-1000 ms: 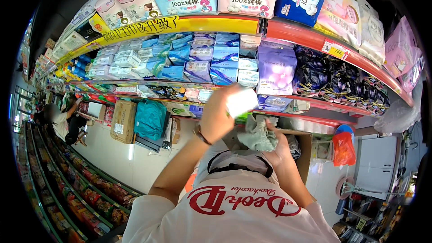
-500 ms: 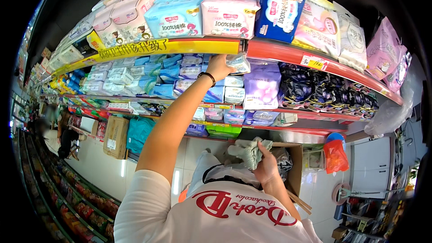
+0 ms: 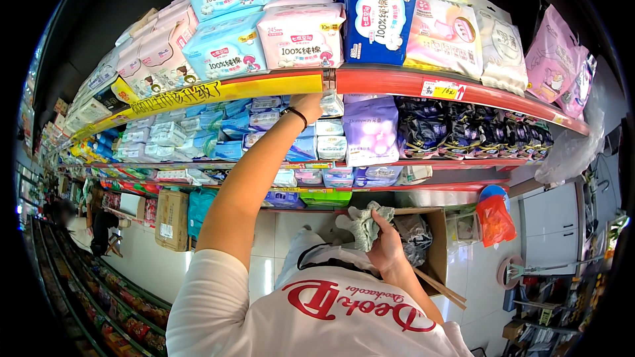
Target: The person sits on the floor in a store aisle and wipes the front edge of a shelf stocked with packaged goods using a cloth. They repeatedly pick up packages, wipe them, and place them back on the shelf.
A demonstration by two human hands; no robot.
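Note:
My left arm reaches up to the middle shelf, and my left hand (image 3: 306, 106) is under the front edge of the shelf above. Its fingers are mostly hidden there, beside a small white package (image 3: 332, 104) on top of a stack of white packs (image 3: 331, 147). Whether it grips that package cannot be made out. Low in front of my body, my right hand (image 3: 389, 248) is closed round a crumpled grey-green cloth (image 3: 363, 226). A purple pack (image 3: 371, 131) stands just right of the stack.
Blue and pink packs (image 3: 301, 36) fill the top shelf behind its red rail (image 3: 390, 84). An open cardboard box (image 3: 435, 241) is on the floor by my right hand. A closed carton (image 3: 172, 220) stands left, and a red bag (image 3: 496, 221) is at the right.
My left hand has gone slightly deeper under the upper shelf, hiding more of its fingers. The view has shifted, moving the shelves left. My right hand keeps the cloth.

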